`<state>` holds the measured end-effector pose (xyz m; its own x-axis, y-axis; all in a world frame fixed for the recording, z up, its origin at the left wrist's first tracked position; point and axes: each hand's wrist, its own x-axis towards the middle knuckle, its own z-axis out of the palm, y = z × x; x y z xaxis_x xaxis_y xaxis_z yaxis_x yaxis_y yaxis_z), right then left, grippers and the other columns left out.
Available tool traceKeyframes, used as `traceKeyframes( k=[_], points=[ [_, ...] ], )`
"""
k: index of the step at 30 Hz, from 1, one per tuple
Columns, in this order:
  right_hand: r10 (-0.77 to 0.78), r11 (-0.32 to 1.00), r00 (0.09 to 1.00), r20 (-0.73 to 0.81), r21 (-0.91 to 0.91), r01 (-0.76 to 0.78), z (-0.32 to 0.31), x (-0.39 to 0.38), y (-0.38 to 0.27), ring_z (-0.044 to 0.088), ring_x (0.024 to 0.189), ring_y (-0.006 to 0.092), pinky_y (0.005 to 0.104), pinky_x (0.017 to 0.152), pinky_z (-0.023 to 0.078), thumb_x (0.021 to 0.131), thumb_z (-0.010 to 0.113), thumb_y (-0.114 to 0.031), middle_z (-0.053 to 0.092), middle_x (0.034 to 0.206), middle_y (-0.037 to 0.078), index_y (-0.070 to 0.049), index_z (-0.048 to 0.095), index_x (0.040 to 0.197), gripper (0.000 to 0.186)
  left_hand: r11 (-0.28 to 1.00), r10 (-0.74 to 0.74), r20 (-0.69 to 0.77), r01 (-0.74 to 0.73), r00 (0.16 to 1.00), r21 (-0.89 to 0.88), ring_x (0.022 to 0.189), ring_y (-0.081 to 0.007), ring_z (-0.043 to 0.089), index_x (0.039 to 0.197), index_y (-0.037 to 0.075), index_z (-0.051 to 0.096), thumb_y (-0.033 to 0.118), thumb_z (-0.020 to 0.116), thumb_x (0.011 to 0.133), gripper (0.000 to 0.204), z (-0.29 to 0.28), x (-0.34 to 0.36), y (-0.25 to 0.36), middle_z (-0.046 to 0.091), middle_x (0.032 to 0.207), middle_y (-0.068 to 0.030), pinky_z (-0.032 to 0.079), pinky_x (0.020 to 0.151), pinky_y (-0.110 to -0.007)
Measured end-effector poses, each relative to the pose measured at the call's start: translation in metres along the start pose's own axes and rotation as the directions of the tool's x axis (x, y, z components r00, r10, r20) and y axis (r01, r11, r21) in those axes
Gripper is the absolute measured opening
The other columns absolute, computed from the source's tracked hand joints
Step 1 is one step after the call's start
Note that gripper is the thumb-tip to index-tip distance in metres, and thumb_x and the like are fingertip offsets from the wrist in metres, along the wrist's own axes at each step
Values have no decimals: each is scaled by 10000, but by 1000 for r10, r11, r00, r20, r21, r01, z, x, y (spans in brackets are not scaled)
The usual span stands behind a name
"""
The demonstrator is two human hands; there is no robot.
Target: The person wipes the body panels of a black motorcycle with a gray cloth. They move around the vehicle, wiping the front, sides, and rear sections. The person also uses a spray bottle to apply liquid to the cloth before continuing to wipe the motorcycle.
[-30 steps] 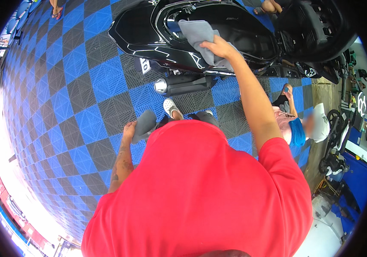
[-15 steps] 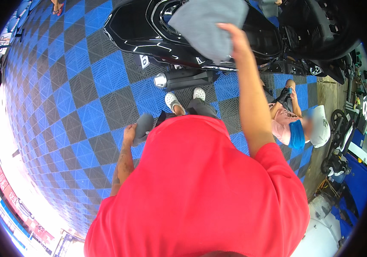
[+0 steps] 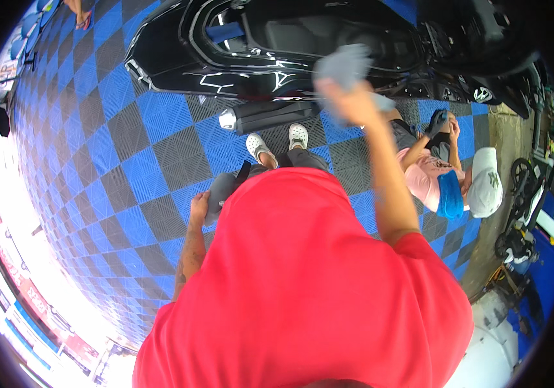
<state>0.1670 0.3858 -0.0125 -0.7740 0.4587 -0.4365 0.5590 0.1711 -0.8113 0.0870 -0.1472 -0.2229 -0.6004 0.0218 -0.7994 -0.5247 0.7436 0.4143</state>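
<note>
Above the glossy black scooter body [image 3: 225, 58], a blurred grey cloth [image 3: 345, 64] is gripped in the raised right hand [image 3: 351, 103]. Nearer the blue-and-grey checkered floor [image 3: 128, 161], the left hand [image 3: 199, 208] clasps a dark grey cloth [image 3: 220, 194].

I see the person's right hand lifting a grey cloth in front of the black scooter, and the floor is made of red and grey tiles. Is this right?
Not fully. In the head view the floor tiles are blue and grey, not red and grey; the red is the person's shirt. The rest holds: the right hand lifts a grey cloth in front of the black scooter.
</note>
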Motion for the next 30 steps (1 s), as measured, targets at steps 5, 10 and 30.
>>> traceKeyframes(
  k=[5,10,30],
  points=[
    [-727,515,658,196,-478,711,171,20,-27,224,1483,400,547,1207,144,684,772,-407,274,1568,273,-105,713,1147,556,993,56,38,-60,998,102,934,-225,647,1150,-23,677,367,602,935,451,4,5,-15,705,1013,-149,496,848,-354],
    [-740,579,660,130,-376,723,153,3,13,248,1487,342,483,1220,176,638,802,-278,289,1581,220,-59,691,1086,510,983,106,34,-110,994,145,948,-227,646,1155,-15,678,364,604,932,445,4,-2,-5,705,1036,-156,492,852,-354],
    [-320,932,789,-525,-28,360,112,-54,40,472,1208,395,427,1053,345,911,656,-320,524,1267,257,111,555,1193,526,995,23,-71,-30,997,-90,918,-231,661,1116,-2,693,371,617,926,425,-34,-35,-75,712,988,-150,509,841,-360]
  ],
)
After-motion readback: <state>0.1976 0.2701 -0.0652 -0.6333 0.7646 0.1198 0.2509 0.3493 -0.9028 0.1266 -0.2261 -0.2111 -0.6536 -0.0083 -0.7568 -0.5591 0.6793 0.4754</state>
